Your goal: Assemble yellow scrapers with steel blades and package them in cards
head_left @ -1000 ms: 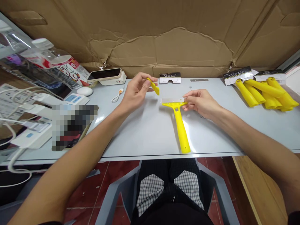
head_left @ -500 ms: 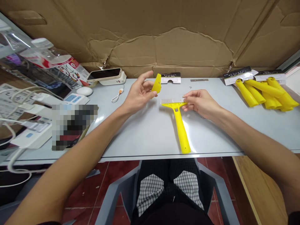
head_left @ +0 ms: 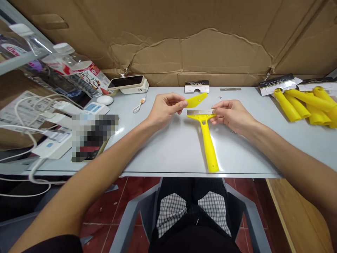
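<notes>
Tabletop (head_left: 163, 151) — yellow plate (head_left: 197, 101) in left fingers (head_left: 174, 97)

yellow scraper (head_left: 209, 146) on pale tabletop (head_left: 168, 154)

Table (head_left: 163, 154) is evenly lit; glare is seen beside a pixelated patch (head_left: 96, 137) at left. Faint shadow is cast by yellow scraper (head_left: 210, 147). Bottles (head_left: 91, 75) are stretched by edge distortion.

Blade (head_left: 197, 112), right end hidden by right hand (head_left: 229, 113). Pixelated object (head_left: 94, 137) unidentifiable. Yellow handle pile (head_left: 317, 106) cut by right edge.
</notes>
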`<action>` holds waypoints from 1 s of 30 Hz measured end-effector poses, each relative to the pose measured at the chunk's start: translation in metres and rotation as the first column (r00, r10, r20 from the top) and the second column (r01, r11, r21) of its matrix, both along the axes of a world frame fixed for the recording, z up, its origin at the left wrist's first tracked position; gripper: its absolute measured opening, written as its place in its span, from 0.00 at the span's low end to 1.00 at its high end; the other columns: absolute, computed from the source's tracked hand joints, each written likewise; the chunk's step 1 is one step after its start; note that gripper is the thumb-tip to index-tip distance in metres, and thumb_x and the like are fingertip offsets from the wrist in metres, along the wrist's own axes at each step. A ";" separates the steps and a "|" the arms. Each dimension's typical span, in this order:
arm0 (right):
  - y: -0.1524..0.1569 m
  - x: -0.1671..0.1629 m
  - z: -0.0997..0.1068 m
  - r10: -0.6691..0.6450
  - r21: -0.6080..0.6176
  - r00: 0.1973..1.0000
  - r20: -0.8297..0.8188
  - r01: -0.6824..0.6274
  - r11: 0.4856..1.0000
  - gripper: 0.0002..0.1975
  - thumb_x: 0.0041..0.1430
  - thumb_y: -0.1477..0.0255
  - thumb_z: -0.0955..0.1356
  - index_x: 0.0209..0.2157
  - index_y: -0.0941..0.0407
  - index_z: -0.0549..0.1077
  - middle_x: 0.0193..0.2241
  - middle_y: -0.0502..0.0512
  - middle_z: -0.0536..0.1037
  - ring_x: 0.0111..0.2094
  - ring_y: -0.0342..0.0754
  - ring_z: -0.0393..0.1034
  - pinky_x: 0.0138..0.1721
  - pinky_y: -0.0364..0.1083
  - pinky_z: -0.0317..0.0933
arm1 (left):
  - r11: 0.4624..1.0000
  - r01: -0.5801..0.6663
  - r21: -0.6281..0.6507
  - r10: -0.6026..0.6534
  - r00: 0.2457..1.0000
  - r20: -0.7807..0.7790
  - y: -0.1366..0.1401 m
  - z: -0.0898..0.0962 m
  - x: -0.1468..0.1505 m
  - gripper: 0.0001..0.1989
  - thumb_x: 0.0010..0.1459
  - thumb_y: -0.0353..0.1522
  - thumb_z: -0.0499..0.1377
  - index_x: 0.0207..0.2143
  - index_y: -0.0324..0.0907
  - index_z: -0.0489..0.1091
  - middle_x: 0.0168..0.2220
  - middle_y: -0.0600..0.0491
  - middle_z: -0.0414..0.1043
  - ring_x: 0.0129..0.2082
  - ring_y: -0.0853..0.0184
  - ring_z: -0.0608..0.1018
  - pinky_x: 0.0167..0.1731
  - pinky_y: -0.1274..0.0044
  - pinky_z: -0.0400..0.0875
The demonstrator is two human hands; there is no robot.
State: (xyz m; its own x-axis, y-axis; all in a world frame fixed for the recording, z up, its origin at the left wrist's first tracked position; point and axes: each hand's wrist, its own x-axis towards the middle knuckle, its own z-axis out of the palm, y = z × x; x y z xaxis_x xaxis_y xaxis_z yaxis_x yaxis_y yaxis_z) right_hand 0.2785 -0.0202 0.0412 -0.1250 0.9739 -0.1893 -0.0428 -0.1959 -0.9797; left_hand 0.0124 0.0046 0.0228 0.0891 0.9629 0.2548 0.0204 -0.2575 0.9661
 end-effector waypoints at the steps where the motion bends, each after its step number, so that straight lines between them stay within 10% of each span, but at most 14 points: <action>1: 0.000 0.000 0.000 0.001 -0.002 1.000 0.003 -0.001 1.000 0.11 0.68 0.89 0.74 0.33 0.60 0.81 0.28 0.58 0.84 0.24 0.46 0.83 0.33 0.44 0.82 | 1.000 0.000 -0.011 0.000 1.000 0.010 -0.001 -0.001 0.000 0.23 0.42 0.47 0.87 0.31 0.43 0.85 0.31 0.51 0.84 0.25 0.71 0.76 0.30 0.73 0.75; 9: -0.002 -0.004 0.005 -0.015 -0.014 1.000 0.002 0.015 1.000 0.14 0.70 0.90 0.70 0.33 0.61 0.80 0.28 0.59 0.84 0.24 0.47 0.83 0.32 0.44 0.82 | 0.980 0.169 -0.108 -0.156 0.980 0.125 -0.008 -0.002 0.001 0.25 0.46 0.43 0.86 0.44 0.41 0.90 0.45 0.45 0.90 0.37 0.62 0.89 0.51 0.62 0.87; 30: -0.001 -0.002 0.004 -0.009 0.002 1.000 0.001 0.009 1.000 0.13 0.70 0.88 0.72 0.32 0.60 0.80 0.30 0.60 0.86 0.24 0.46 0.84 0.33 0.44 0.82 | 0.992 0.120 0.023 -0.118 0.989 -0.093 -0.007 0.002 -0.002 0.28 0.47 0.57 0.83 0.32 0.44 0.84 0.36 0.49 0.82 0.35 0.65 0.80 0.36 0.72 0.76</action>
State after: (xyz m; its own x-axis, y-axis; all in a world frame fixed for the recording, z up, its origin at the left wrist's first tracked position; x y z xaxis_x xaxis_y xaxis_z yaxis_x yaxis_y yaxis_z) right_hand 0.2762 -0.0213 0.0452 -0.1163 0.9753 -0.1879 -0.0433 -0.1940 -0.9800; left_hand 0.0103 -0.0027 0.0250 0.2267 0.9364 0.2679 0.0759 -0.2912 0.9536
